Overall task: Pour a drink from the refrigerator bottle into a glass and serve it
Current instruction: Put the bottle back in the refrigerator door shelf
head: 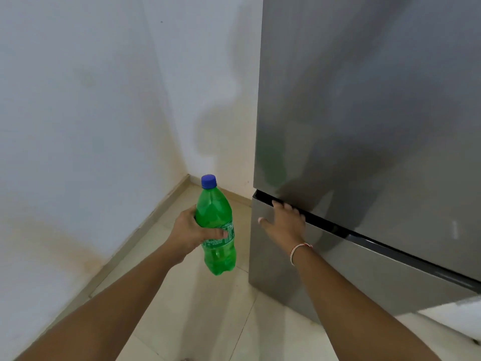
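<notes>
We see a grey refrigerator [364,100] filling the right half of the frame, both doors shut, with a dark gap running diagonally between the upper door and the lower door [338,261]. White walls [78,100] take the left and upper left, stained yellowish toward the bottom, meeting in a corner near centre. Pale floor tiles [234,321] cover the lower middle.

Our two bare forearms come in from the bottom edge. The left hand [190,230], centre-left, is wrapped around the middle of a green plastic bottle [216,230], thumb across the label, holding it upright in the air above the floor, just left of the refrigerator's corner. The bottle has a blue cap [208,181], still on.

The right hand [286,217], centre of frame, is spread flat with fingers apart, fingertips at the gap above the lower door, palm against that door; it grips nothing. A thin red and white thread band [299,250] sits on the right wrist.
</notes>
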